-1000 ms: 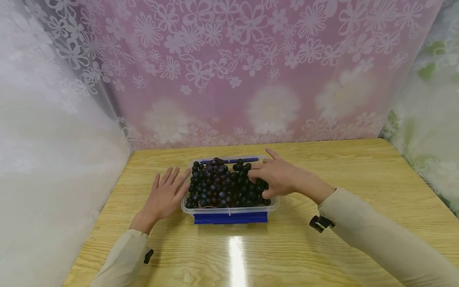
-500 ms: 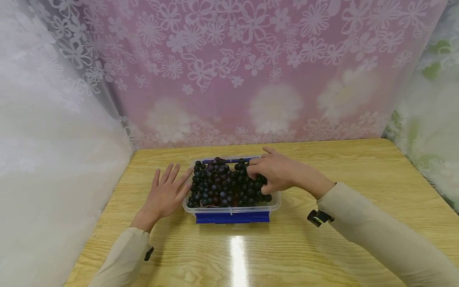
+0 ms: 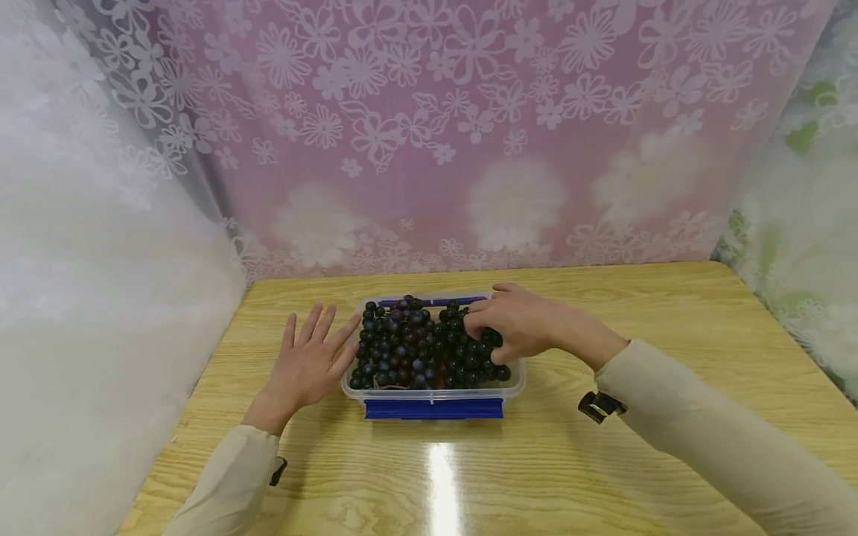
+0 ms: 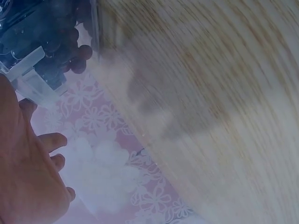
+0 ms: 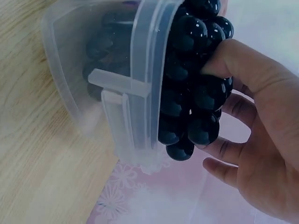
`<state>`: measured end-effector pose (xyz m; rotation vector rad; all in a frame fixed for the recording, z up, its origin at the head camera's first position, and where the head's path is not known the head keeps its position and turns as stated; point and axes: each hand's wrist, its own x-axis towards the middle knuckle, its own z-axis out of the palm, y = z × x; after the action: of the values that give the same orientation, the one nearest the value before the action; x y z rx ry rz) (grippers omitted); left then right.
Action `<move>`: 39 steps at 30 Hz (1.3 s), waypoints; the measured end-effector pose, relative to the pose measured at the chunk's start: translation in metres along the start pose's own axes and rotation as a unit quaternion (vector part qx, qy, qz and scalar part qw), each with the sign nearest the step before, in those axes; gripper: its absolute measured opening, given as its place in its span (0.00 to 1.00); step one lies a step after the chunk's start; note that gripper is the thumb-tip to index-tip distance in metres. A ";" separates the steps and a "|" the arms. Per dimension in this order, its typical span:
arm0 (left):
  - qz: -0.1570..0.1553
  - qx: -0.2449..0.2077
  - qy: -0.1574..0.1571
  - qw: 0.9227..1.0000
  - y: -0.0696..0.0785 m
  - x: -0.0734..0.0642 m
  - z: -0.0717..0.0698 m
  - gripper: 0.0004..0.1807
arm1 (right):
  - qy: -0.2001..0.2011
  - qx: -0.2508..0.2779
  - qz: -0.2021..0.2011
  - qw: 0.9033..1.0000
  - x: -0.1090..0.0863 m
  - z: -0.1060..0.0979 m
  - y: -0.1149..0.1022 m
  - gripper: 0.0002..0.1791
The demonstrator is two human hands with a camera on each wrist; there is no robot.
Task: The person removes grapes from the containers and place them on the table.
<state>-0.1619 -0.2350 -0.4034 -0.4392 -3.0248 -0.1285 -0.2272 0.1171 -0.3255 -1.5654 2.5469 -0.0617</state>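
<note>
I note a wide lane low over the wooden table (image 3: 523,476), between the sleeves (image 3: 697,424), running up to the container (image 3: 402,393), plus a narrower strip behind it before the floral curtain (image 3: 429,149). Left hand (image 3: 308,365) blocks the container's left end, right hand (image 3: 523,324) its right; straight down from above, I meet heaped grapes (image 3: 402,344).
</note>
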 end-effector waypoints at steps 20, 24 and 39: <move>-0.003 -0.001 0.005 1.000 0.007 0.004 -0.002 0.31 | 0.014 0.049 -0.020 0.999 -0.006 -0.034 -0.003 0.11; -0.005 -0.004 0.007 1.000 0.005 0.004 -0.002 0.31 | 0.022 0.059 -0.018 0.998 -0.008 -0.049 -0.006 0.11; -0.016 -0.026 0.002 1.000 0.000 -0.001 0.005 0.31 | 0.025 0.072 0.009 0.997 -0.028 -0.075 -0.001 0.10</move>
<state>-0.1618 -0.2347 -0.4085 -0.3928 -3.0317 -0.2108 -0.2253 0.1382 -0.2484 -1.5053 2.5289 -0.2796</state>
